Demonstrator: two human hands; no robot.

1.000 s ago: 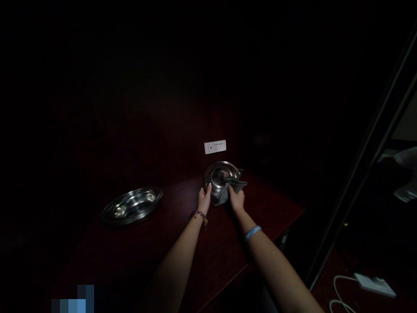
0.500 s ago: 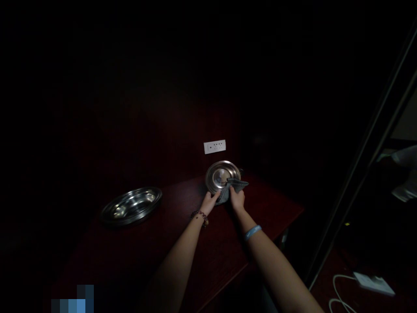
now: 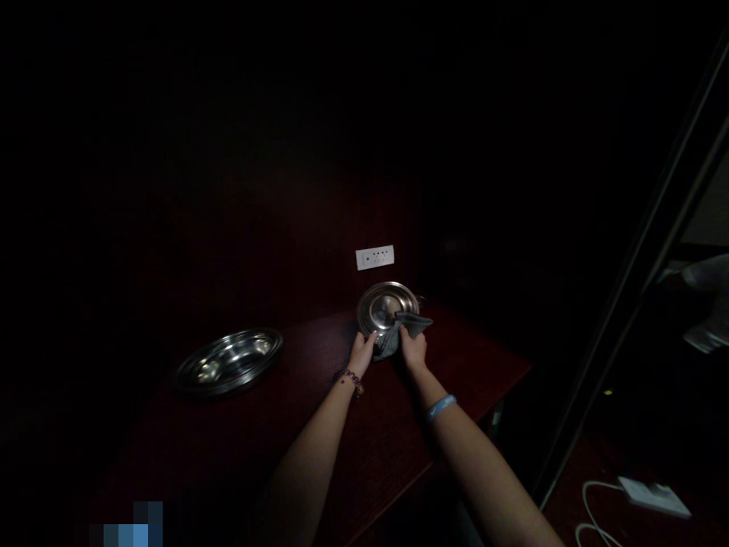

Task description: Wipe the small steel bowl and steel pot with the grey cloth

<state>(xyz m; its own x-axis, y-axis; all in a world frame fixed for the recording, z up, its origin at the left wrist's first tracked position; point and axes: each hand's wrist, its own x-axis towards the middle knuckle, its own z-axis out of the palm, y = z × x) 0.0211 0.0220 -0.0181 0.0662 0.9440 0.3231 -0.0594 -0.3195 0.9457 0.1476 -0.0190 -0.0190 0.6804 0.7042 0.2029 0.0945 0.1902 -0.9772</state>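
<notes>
A round, shiny steel plate (image 3: 370,305) with a stepped rim is held tilted above the dark red table, its hollow face toward me. My left hand (image 3: 361,354), a beaded bracelet on its wrist, grips the lower left rim with the thumb in front. My right hand (image 3: 414,348), with a blue wristband, is closed on a grey cloth (image 3: 388,342). The cloth lies against the plate's lower right part and covers that stretch of rim. The fingers behind the plate and cloth are hidden. A small dark part shows behind the plate's right edge; what it is cannot be told.
To the left on the table (image 3: 307,365) rests a large oval steel tray (image 3: 228,389). A white socket panel (image 3: 374,257) is on the wall behind the plate. At lower right lies a white power strip (image 3: 654,497) with its cable, beyond a dark upright frame.
The plate has shifted very slightly left. My left hand has moved a little left at the rim, and my right hand still holds the cloth against the plate.
</notes>
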